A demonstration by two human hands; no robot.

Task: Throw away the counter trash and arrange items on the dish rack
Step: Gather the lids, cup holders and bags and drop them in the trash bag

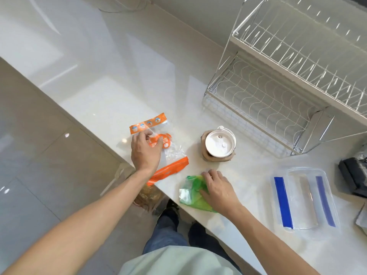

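An orange and clear plastic wrapper lies near the counter's front edge. My left hand rests on top of it, fingers curled around its crumpled middle. A crumpled green plastic bag lies to the right of it, and my right hand presses down on it with the fingers spread. A white-lidded cup in a brown sleeve stands behind the green bag. The white wire dish rack stands empty at the back right.
A clear plastic container with blue strips lies on the white counter at the right. A dark object sits at the right edge. A clear bag hangs below the counter edge, over the tiled floor.
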